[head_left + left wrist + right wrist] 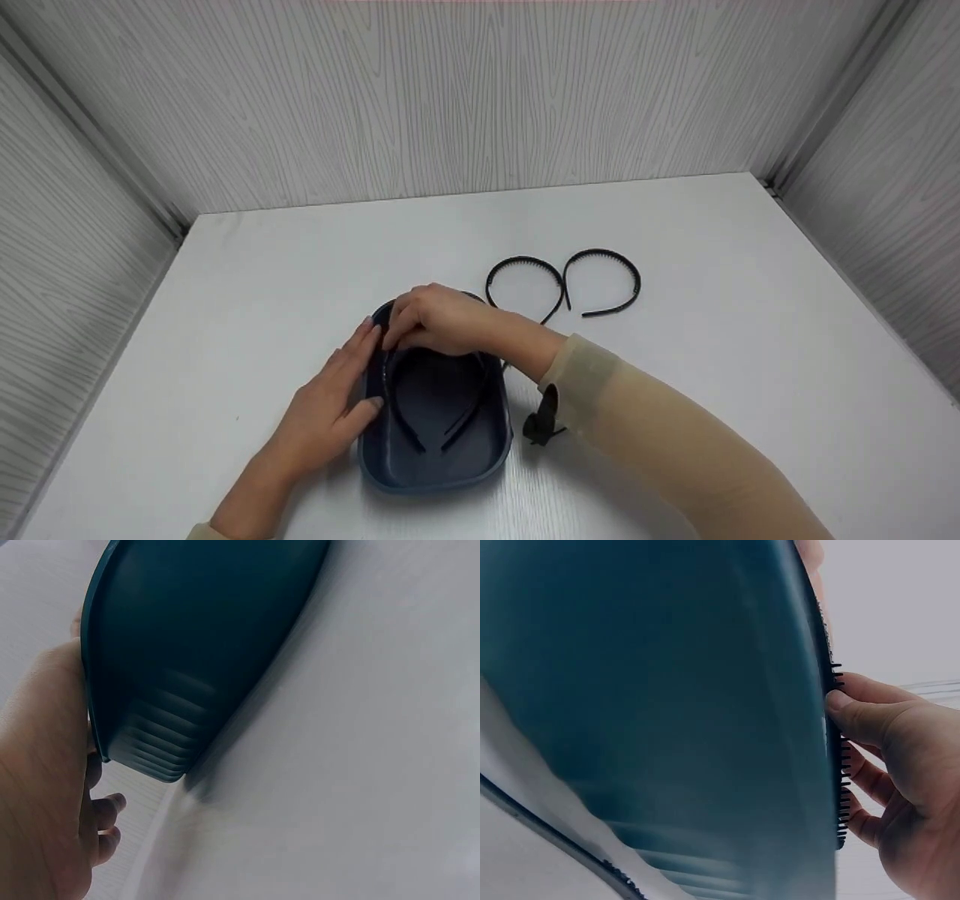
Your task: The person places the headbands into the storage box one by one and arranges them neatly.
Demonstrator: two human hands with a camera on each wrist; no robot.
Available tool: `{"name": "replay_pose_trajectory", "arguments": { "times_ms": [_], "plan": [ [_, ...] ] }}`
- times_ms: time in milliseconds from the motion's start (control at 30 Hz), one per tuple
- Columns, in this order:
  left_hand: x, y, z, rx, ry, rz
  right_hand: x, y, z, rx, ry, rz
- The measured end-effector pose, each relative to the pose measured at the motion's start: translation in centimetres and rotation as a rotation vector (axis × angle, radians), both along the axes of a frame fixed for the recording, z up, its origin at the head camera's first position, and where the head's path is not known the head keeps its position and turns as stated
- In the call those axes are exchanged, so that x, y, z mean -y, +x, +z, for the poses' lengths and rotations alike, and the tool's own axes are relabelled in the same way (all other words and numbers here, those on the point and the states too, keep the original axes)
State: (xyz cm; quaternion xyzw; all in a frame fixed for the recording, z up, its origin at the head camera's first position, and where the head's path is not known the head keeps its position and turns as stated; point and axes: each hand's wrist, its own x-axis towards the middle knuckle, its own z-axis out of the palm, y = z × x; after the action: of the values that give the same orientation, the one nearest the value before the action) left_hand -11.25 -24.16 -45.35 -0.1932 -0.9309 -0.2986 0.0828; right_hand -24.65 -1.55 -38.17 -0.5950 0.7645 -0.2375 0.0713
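Note:
A dark blue oval-cornered basin (435, 487) stands on the white table. The left hand (330, 420) rests against its left rim, fingers extended and thumb over the edge; the left wrist view shows this hand (45, 765) beside the basin's ribbed wall (195, 675). Inside the basin, the right hand (439, 319) pinches a black toothed headband (397, 409). In the right wrist view the thumb and fingers of the right hand (900, 757) hold the toothed band (834, 765) at the basin's edge. Another band end shows within the basin; how many lie there I cannot tell.
Two black toothed headbands lie on the table (300, 255) behind and right of the basin, one (523, 259) partly behind the right forearm, the other (637, 281) farther right. A black strap (541, 427) hangs from the right sleeve. Grey wood-patterned panels (450, 97) border the table.

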Motion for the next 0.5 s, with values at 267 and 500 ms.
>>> {"name": "replay_pose_trajectory", "arguments": {
  "times_ms": [267,500],
  "plan": [
    [0.0,0.0,0.0,0.003,-0.002,0.001,0.2,0.0,-0.8,-0.003,0.023,-0.004],
    [0.0,0.0,0.1,-0.001,0.001,-0.005,0.3,-0.1,-1.4,-0.014,0.045,0.005]
  ]
}}
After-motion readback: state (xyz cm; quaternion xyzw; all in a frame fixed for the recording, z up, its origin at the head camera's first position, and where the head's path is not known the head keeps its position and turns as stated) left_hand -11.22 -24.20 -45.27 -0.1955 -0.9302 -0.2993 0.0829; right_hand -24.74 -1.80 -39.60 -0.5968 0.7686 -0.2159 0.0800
